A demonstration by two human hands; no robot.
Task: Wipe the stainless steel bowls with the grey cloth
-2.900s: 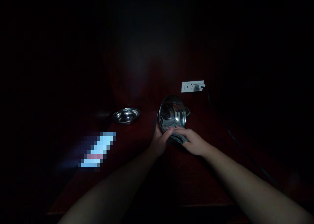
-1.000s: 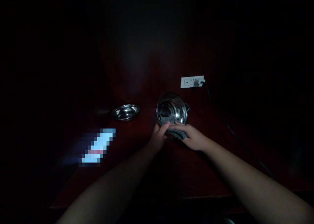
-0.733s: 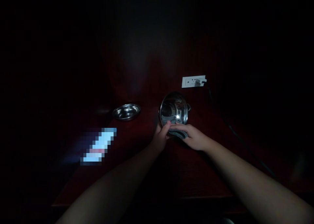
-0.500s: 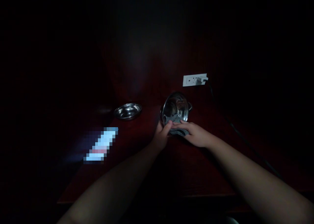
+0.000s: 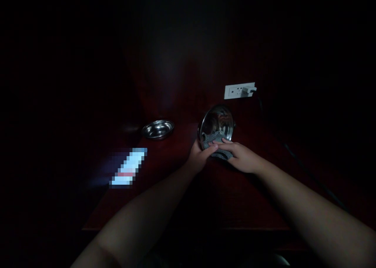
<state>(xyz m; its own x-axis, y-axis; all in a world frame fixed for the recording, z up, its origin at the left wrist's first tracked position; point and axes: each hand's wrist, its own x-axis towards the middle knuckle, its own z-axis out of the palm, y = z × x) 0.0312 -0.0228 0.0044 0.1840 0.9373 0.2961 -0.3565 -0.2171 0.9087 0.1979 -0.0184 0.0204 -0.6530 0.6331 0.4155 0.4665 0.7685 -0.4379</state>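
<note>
2 forearms [image 5: 141, 217] are cut off below, where a pale curved edge [image 5: 281, 259] is too dark to identify. On the red table [image 5: 249, 213], a pixelated bright panel [image 5: 129, 168] lies left. The left hand [image 5: 200, 157] grasps a tilted metal pot [image 5: 217, 119], fingers hidden behind it; the right hand [image 5: 245, 157] presses a gray cloth [image 5: 216, 136] inside its rim. Beyond sit 1 shallow metal dish [image 5: 158, 130] and a socket [image 5: 233, 92] with 1 plug [image 5: 249, 90], its cord [image 5: 317, 178] partly lost in darkness.

Looks to be a dark red surface [image 5: 235, 207], bearing a shallow metal dish [image 5: 158, 130], a bright rectangle [image 5: 129, 168] (pixelated beyond telling) nearer the front edge, and a dark cord [image 5: 290, 151] along the right.
</note>
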